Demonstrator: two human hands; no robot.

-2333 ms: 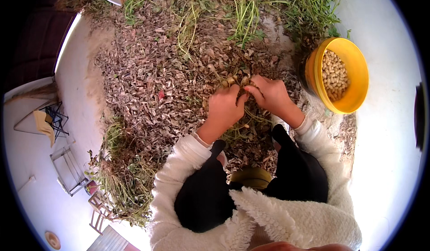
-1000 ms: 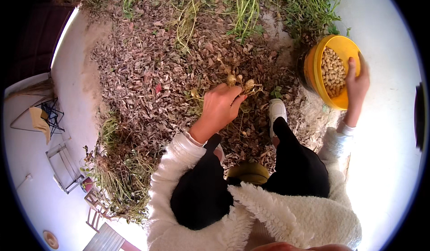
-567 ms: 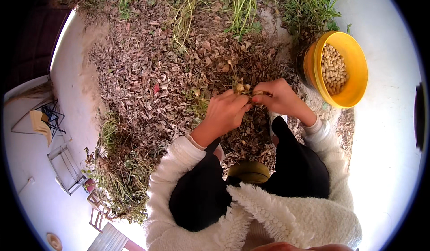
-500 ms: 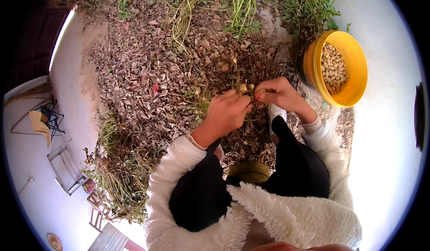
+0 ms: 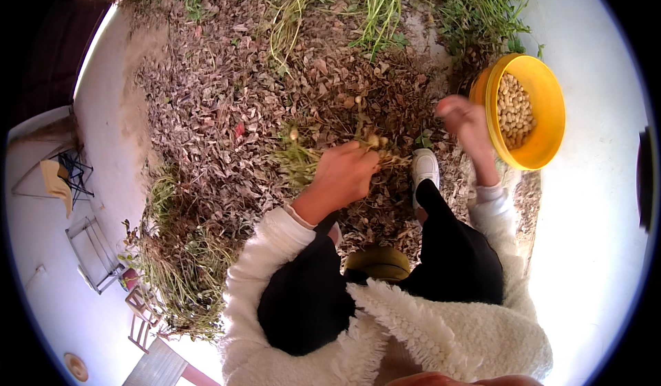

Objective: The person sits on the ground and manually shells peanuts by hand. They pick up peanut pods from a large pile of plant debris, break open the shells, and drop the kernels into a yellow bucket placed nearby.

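Observation:
My left hand (image 5: 342, 176) is closed on a dried peanut plant (image 5: 377, 142) with pale pods on its roots, just over the leaf-covered ground between my feet. My right hand (image 5: 467, 126) is off the plant, blurred, beside the left side of a yellow bucket (image 5: 551, 135); what its fingers hold, if anything, cannot be made out. The bucket holds many pale peanuts (image 5: 515, 107). A white shoe (image 5: 425, 166) shows below my right hand.
Dry leaves (image 5: 213, 90) cover the ground. Green vines (image 5: 468, 1) lie along the top, with a pile of withered plants (image 5: 186, 276) at lower left. A yellow container (image 5: 375, 262) sits between my legs. Folding chairs (image 5: 58, 179), a metal frame (image 5: 96, 252) and a wooden chair (image 5: 143, 317) stand at left.
About a second ago my right hand was inside the bucket; it returned to the plant, and now has moved up and right toward the bucket again. My left hand kept hold of the plant.

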